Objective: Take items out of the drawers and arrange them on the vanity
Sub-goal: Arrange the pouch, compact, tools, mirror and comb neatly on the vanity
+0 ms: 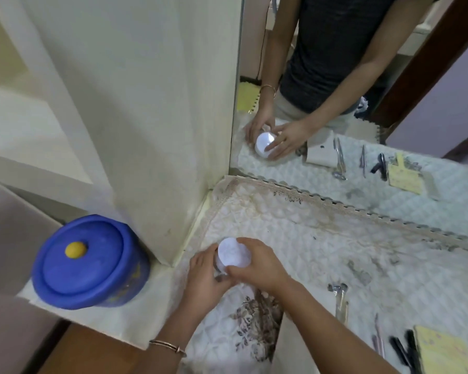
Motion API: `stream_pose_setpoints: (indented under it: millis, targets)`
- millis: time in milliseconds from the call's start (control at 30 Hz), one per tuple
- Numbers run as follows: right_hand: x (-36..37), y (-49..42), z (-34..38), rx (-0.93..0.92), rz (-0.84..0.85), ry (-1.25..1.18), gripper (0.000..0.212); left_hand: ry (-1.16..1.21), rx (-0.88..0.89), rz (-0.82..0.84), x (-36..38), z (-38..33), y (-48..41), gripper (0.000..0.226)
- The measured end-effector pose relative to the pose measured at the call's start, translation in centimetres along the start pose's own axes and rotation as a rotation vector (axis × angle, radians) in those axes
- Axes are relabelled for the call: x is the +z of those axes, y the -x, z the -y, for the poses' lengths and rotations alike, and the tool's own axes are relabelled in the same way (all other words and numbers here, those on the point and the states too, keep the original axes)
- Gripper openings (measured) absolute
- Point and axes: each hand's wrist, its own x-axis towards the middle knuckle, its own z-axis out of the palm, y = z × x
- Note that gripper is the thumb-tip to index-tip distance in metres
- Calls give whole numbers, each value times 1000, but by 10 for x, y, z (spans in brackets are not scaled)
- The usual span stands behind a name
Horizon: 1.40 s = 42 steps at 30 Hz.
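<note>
One white jar (234, 255) on vanity (322, 238), two hands' fingers (247, 245) clamped round it.

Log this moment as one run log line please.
stage: placing | left hand and right hand: both on white jar | place: vanity cloth, left end, by mirror

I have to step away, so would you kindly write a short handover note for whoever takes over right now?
Left hand and right hand: both closed around a white-lidded jar, held near the vanity's back left corner over the quilted cover.
Already laid out at the right: a packaged tool, black pens and a yellow notepad.
The blue lidded container stands on the ledge to the left.
Left: set the jar down; the drawers are out of view, so check them.
</note>
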Motion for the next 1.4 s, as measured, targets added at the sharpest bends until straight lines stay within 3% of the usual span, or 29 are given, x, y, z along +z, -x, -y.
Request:
stream_pose_setpoints:
  millis: [133, 433, 567, 633, 700, 833, 967, 1033, 1133, 1400]
  targets:
    - [-14, 31, -15, 53, -53, -76, 62, 250, -60, 110, 8, -19, 16, 67]
    - [-24, 92, -40, 87, -141, -183, 49, 289, -15, 268, 22, -40, 49, 71]
    - [-28, 102, -38, 82, -175, -274, 50, 103, 141, 370, 18, -48, 56, 98]
    - [-30, 103, -35, 96, -161, -324, 41, 109, 120, 390, 18, -50, 58, 105]
    - [-33, 104, -32, 106, -116, -349, 26, 313, 18, 403, 18, -53, 60, 100]
    - [-42, 108, -25, 89, -78, -448, 14, 663, -123, 369, 19, -62, 64, 63]
    - [-41, 115, -22, 40, -36, -516, 19, 723, -193, 340, 19, -78, 64, 48]
    - [-41, 117, -25, 13, -34, -440, 43, 788, -304, 341, 17, -83, 63, 34]
    - [-46, 118, -29, -81, -54, -228, 65, 854, -436, 421, 14, -81, 64, 41]
    - [-49, 117, -28, -131, -42, -179, 73, 1037, -572, 498, 10, -75, 70, 62]
